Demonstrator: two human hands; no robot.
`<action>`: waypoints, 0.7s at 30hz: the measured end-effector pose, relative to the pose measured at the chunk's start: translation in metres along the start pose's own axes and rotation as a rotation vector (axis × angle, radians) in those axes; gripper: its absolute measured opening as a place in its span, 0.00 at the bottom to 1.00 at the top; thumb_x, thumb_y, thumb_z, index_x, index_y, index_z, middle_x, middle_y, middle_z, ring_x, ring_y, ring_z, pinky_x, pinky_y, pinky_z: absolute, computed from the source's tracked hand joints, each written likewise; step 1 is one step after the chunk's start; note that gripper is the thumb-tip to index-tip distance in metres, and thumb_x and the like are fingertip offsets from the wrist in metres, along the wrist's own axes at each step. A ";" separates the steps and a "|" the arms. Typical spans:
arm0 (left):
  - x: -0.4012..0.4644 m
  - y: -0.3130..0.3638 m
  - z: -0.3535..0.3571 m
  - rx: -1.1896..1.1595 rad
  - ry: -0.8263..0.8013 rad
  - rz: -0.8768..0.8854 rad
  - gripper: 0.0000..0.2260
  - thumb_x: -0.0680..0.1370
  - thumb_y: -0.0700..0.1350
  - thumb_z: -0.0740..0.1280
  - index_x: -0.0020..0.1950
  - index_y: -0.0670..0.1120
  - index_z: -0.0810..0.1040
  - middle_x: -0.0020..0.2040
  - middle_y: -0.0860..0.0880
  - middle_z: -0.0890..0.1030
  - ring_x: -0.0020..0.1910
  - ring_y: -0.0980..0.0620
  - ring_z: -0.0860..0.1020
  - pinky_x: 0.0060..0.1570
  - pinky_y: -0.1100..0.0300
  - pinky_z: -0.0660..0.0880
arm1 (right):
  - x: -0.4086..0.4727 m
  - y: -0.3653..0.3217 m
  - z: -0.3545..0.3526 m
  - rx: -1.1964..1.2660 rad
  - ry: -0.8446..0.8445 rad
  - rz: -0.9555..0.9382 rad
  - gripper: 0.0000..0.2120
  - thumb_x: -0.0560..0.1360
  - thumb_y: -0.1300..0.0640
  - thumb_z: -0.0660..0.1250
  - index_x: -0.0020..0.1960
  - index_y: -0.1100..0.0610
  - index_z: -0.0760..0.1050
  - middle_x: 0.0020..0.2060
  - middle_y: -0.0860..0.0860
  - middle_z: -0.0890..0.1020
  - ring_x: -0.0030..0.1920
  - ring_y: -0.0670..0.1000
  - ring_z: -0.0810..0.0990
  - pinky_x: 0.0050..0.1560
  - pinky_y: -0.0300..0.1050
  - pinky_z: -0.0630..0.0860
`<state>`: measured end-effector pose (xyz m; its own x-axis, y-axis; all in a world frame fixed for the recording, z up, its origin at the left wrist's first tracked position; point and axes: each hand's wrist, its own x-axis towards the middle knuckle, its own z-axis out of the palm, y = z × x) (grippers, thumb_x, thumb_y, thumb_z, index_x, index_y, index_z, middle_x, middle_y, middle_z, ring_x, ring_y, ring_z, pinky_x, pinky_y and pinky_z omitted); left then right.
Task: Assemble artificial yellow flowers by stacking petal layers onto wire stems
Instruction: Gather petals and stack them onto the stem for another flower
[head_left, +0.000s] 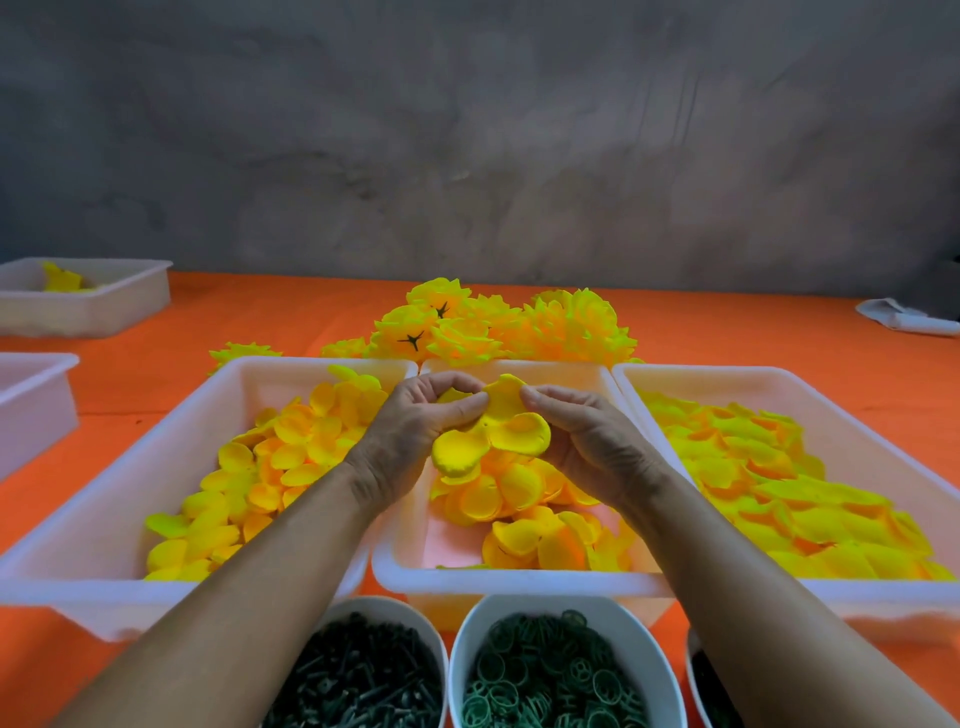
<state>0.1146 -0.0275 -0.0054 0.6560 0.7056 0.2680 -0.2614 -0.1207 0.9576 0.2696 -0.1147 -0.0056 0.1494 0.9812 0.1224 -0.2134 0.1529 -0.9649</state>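
orange tabletop under white trays: your left hand (415, 415) and right hand (582, 436) both pinch a petal layer (498, 431), seemingly light, soft, crushable; hold near its centre hole.

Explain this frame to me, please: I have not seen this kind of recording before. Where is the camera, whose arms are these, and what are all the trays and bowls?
There is no machine here. One camera sits on a person's head and looks down at their bare arms. The left hand and the right hand together pinch a yellow petal layer above the middle tray. Three white trays on the orange table hold loose yellow petals: the left tray, the middle one, and the right tray. Behind them lies a pile of finished flowers. Nearest the camera, one bowl holds dark stem-like pieces and another bowl holds green rings. More white trays stand at far left.
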 end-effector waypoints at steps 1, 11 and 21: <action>0.000 -0.003 0.001 0.076 0.054 0.044 0.04 0.71 0.37 0.70 0.38 0.45 0.79 0.33 0.49 0.76 0.30 0.56 0.73 0.30 0.66 0.72 | 0.000 0.002 0.000 -0.075 0.054 -0.005 0.14 0.69 0.53 0.69 0.48 0.62 0.82 0.44 0.57 0.84 0.44 0.53 0.83 0.44 0.45 0.80; 0.007 -0.015 0.003 0.741 0.185 0.154 0.04 0.77 0.39 0.66 0.49 0.43 0.81 0.45 0.45 0.82 0.44 0.48 0.78 0.47 0.55 0.74 | 0.003 0.001 -0.001 -0.357 0.597 -0.112 0.15 0.72 0.64 0.67 0.27 0.55 0.74 0.22 0.47 0.72 0.25 0.46 0.69 0.23 0.34 0.64; 0.012 -0.034 0.011 1.670 -0.242 -0.060 0.27 0.77 0.54 0.64 0.73 0.52 0.60 0.66 0.44 0.72 0.64 0.42 0.72 0.54 0.52 0.70 | 0.001 0.008 -0.009 -0.792 0.506 0.297 0.12 0.66 0.55 0.69 0.29 0.57 0.68 0.28 0.53 0.67 0.31 0.52 0.65 0.31 0.44 0.59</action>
<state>0.1388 -0.0225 -0.0335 0.7637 0.6398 0.0866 0.6434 -0.7653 -0.0199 0.2766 -0.1138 -0.0154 0.6289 0.7727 -0.0857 0.3716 -0.3956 -0.8399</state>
